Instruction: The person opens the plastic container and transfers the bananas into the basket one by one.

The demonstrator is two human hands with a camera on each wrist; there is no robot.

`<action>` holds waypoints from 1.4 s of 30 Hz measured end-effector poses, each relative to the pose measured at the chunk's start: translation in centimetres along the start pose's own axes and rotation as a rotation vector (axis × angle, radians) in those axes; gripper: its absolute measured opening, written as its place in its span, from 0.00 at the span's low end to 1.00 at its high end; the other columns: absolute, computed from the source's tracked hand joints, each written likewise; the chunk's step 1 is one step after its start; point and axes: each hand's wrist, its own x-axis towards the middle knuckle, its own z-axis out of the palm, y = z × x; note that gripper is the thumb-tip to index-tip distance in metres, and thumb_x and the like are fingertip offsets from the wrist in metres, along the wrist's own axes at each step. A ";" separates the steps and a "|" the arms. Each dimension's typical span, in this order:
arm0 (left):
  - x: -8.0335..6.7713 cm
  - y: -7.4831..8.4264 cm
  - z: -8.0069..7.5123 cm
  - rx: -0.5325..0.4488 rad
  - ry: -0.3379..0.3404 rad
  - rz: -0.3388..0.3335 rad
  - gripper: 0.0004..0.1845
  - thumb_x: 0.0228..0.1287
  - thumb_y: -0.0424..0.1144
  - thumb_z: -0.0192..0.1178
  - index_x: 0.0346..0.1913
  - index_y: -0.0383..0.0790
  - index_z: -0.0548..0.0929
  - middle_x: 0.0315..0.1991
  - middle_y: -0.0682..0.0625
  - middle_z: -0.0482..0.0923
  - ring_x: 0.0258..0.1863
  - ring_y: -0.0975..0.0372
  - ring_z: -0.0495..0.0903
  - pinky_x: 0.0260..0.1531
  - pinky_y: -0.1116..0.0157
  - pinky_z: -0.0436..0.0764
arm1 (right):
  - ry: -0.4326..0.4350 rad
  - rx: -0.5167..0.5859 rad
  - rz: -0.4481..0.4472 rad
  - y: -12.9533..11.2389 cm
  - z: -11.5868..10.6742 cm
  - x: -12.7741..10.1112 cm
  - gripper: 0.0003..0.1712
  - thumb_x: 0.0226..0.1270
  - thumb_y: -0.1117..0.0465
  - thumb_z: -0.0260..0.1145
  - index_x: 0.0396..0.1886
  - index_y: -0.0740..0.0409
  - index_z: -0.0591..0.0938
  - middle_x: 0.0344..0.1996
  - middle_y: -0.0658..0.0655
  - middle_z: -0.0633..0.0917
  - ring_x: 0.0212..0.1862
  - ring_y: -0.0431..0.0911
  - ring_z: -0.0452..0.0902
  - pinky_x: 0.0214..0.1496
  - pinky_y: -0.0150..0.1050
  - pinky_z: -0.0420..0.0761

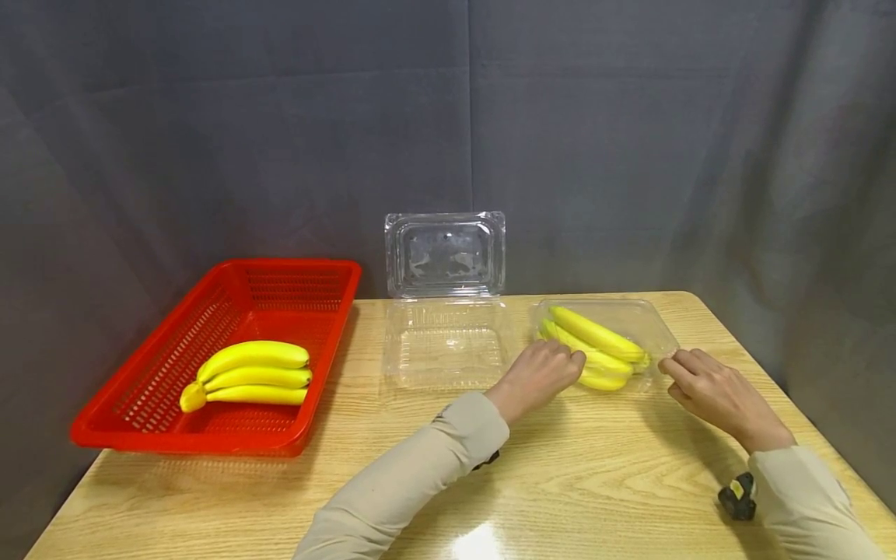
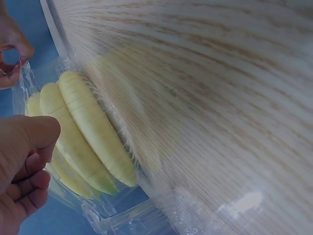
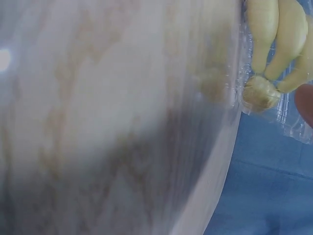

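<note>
On the right side of the table point(image 1: 602, 482), a closed clear plastic box point(image 1: 654, 323) holds a bunch of bananas point(image 1: 595, 346); the left hand point(image 1: 539, 375) grips its near left edge with curled fingers, while the right hand point(image 1: 710, 393) pinches its near right corner. To the left of it an open clear box point(image 1: 444, 311) stands with its lid upright. At the far left a red basket point(image 1: 175, 435) holds another banana bunch point(image 1: 248, 373).
</note>
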 end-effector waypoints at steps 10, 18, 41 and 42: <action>-0.1 0.0 0.2 0.004 0.008 0.001 0.13 0.59 0.24 0.55 0.32 0.47 0.79 0.24 0.57 0.78 0.21 0.68 0.68 0.19 0.76 0.66 | -0.024 0.007 0.015 -0.3 0.0 0.3 0.19 0.67 0.63 0.35 0.32 0.62 0.74 0.25 0.54 0.72 0.23 0.49 0.70 0.16 0.43 0.70; 0.0 -0.6 -0.3 -0.005 0.012 -0.017 0.11 0.58 0.24 0.56 0.33 0.46 0.79 0.25 0.56 0.78 0.21 0.68 0.68 0.20 0.75 0.67 | 0.006 0.002 0.033 -0.3 -0.3 1.2 0.17 0.67 0.62 0.37 0.31 0.63 0.73 0.26 0.56 0.74 0.24 0.51 0.72 0.18 0.44 0.73; -0.8 -0.9 -1.1 -0.058 0.012 -0.062 0.07 0.67 0.29 0.55 0.35 0.46 0.76 0.30 0.55 0.77 0.27 0.65 0.69 0.24 0.73 0.66 | 0.089 -0.045 0.070 -0.4 -0.9 0.9 0.19 0.66 0.64 0.41 0.33 0.68 0.79 0.25 0.58 0.77 0.23 0.51 0.71 0.20 0.44 0.69; -0.9 -1.0 -1.2 -0.066 0.013 -0.066 0.07 0.67 0.30 0.55 0.35 0.46 0.77 0.30 0.55 0.77 0.27 0.64 0.68 0.24 0.72 0.66 | 0.095 -0.050 0.080 -0.5 -0.9 0.9 0.19 0.66 0.64 0.42 0.33 0.68 0.79 0.26 0.58 0.78 0.23 0.51 0.71 0.20 0.44 0.69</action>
